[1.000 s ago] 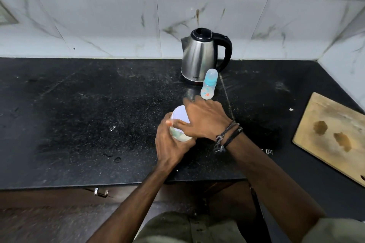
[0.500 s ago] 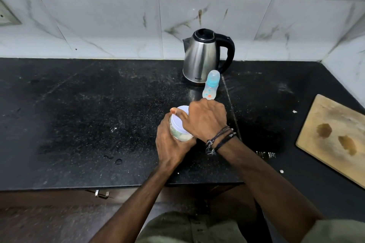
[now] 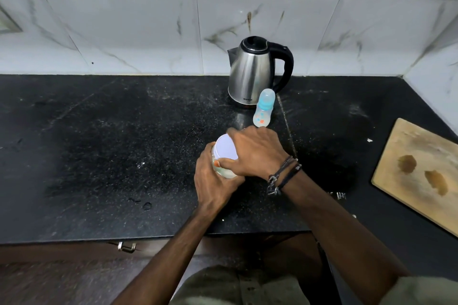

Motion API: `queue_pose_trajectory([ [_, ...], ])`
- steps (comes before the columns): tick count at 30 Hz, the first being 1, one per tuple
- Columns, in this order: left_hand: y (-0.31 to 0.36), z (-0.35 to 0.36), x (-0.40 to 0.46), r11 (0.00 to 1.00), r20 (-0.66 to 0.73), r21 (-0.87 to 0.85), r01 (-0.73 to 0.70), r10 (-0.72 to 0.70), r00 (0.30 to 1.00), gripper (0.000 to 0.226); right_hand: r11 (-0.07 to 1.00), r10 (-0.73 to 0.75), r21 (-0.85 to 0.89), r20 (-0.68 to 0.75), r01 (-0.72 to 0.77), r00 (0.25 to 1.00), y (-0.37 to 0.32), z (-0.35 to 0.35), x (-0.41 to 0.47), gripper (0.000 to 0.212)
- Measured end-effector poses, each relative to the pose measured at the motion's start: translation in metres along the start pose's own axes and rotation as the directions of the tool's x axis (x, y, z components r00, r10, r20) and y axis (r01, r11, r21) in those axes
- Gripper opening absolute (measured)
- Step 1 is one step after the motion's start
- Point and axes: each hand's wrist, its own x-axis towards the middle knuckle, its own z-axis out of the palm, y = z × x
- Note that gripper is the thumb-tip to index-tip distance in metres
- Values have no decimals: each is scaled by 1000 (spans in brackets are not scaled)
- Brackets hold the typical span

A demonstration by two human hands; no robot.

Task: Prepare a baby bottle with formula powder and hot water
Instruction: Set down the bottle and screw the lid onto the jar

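The kettle (image 3: 251,72) carries small dark lettering low on its steel body, too small to read for sure. The baby bottle (image 3: 263,111) has orange and blue print on its side, also unreadable. It stands upright with its clear cap on, just in front of the kettle's base and right beyond the hands.

The left hand (image 3: 215,182) wraps closed around the side of a small jar (image 3: 224,167) of pale powder resting on the black counter (image 3: 99,156). The right hand (image 3: 252,153) curls over the jar's white lid (image 3: 225,150), fingers clamped on its rim.

The counter's left half lies bare, dusted with pale specks. A wooden cutting board (image 3: 418,176) sits at the right, running out of view. The jar stands near the counter's front edge.
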Motion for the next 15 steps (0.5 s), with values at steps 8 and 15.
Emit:
queue_pose_trajectory([
  [8,-1,4,1,998,-1,-56,-2,2,1000,93,970,235,113,-227,-215,945,-12,16,1,52],
  [15,-7,11,4,1000,12,-29,-4,4,1000,97,952,302,169,-375,-256,876,-12,31,3,58],
])
